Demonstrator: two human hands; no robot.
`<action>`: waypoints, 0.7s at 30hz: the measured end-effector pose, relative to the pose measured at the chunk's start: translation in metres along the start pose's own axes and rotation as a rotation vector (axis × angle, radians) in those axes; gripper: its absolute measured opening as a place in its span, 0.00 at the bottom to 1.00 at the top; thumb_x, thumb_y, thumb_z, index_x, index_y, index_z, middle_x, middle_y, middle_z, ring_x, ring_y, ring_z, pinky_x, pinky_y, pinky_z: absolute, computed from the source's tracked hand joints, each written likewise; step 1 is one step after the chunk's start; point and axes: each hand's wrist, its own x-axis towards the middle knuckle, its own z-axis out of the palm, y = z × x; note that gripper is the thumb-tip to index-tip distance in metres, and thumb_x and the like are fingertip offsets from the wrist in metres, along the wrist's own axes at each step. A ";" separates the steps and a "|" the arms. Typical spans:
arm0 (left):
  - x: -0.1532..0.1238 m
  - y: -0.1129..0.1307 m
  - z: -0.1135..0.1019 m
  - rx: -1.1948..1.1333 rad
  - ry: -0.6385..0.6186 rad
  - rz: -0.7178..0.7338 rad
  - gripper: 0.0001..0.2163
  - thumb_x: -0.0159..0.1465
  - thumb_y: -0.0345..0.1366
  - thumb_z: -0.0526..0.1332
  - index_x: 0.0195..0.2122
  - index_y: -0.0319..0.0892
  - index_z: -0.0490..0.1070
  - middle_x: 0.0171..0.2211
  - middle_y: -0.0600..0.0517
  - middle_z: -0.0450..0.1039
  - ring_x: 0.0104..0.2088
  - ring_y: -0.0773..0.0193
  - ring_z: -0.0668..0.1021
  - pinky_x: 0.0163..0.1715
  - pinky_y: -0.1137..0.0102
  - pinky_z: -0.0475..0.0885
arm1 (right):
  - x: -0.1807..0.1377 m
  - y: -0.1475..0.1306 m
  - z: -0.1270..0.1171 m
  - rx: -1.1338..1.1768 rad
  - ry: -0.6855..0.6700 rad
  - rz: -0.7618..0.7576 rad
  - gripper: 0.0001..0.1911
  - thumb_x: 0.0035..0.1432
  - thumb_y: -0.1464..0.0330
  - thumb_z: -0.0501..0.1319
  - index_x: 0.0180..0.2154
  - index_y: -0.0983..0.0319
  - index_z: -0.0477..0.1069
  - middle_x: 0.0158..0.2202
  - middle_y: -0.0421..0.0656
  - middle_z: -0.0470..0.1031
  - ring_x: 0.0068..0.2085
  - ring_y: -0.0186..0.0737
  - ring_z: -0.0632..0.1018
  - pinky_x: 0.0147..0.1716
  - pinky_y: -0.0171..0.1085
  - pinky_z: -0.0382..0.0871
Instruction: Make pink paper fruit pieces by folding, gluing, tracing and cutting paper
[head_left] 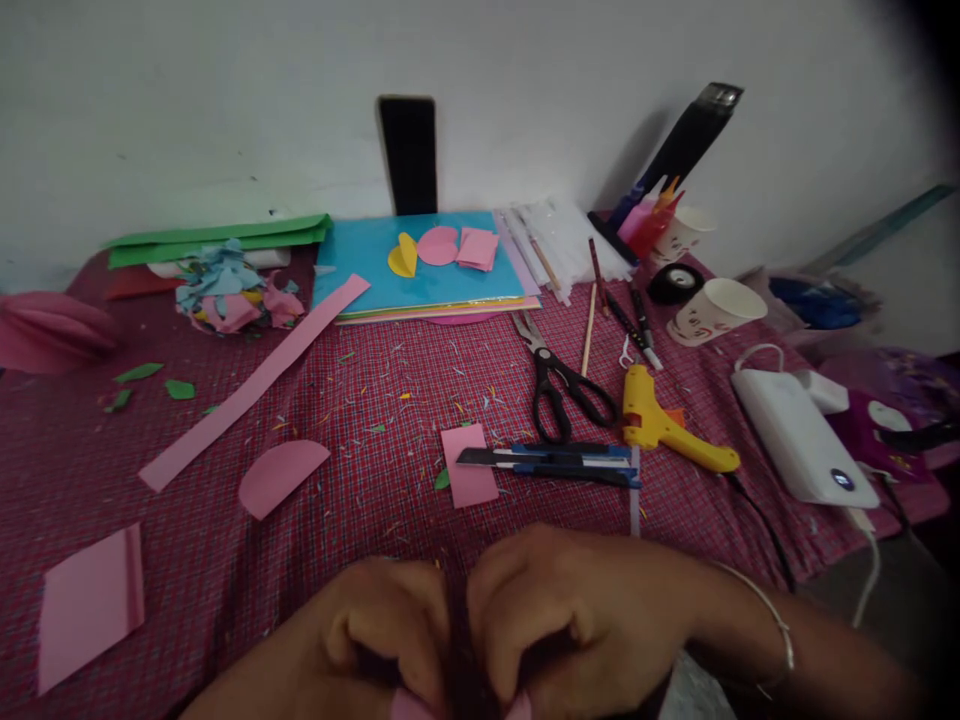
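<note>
Left hand (390, 615): is pinching pink paper (409, 706) between closed fingertips.
Right hand (566, 605): is clamping pink paper too, just beside the left.
Pink paper: is peeking out at both hands' fingertips, mostly hidden.
Blue cutter (574, 463): is lying just beyond the right hand.
Glue gun (667, 428): is resting farther out, to its right.

Cutter (574, 465) partly atop paper piece (474, 490), beyond my R hand (585, 600), scissors (553, 372) bhd, glue gun (664, 428) to R, paper strip (259, 385) L

phone (409, 155): against wall (225, 100) | power bank (799, 435): white (cable (870, 570) attached) | paper cups (709, 318): two
</note>
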 end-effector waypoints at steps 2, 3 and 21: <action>-0.002 0.005 -0.005 0.238 0.211 0.076 0.05 0.57 0.38 0.65 0.28 0.50 0.82 0.25 0.48 0.73 0.26 0.61 0.74 0.25 0.69 0.67 | -0.007 -0.006 -0.015 -0.260 0.111 0.153 0.06 0.61 0.67 0.59 0.41 0.60 0.70 0.40 0.44 0.75 0.43 0.38 0.74 0.44 0.36 0.68; -0.003 0.007 -0.007 0.377 0.328 0.146 0.04 0.56 0.34 0.66 0.29 0.49 0.81 0.26 0.48 0.74 0.26 0.61 0.74 0.25 0.70 0.67 | -0.011 -0.008 -0.021 -0.416 0.208 0.248 0.09 0.61 0.68 0.59 0.44 0.60 0.69 0.42 0.45 0.74 0.44 0.40 0.74 0.45 0.38 0.67; 0.015 0.012 -0.033 1.921 0.777 0.376 0.09 0.55 0.25 0.58 0.24 0.46 0.59 0.25 0.51 0.67 0.29 0.58 0.71 0.27 0.66 0.64 | -0.055 0.003 -0.015 -1.102 0.514 0.562 0.10 0.53 0.74 0.61 0.40 0.64 0.70 0.39 0.47 0.73 0.42 0.47 0.73 0.46 0.45 0.65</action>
